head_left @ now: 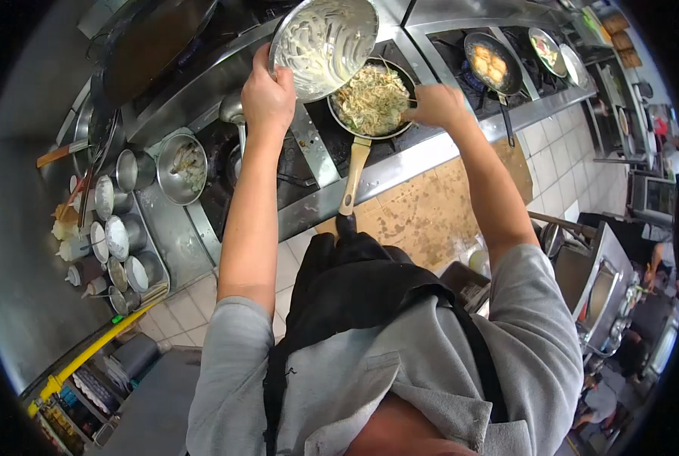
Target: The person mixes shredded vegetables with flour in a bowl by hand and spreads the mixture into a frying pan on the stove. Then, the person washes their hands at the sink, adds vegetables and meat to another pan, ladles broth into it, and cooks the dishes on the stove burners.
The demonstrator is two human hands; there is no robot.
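- L hand [269, 99] grips tilted bowl [364, 30] above pan [405, 74]; slip cd drip residue [309, 47] on stove [317, 144].
- R hand [437, 105] curled by food [370, 99] in pan, grip unclear; prob. burn risk if touching.
- Handle [355, 171] juts near; apron [339, 296] bump cd tip pan.

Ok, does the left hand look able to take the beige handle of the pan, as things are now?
Probably not: the left hand grips the metal bowl, so it looks occupied. The beige handle itself looks uncovered, with no hand on it.
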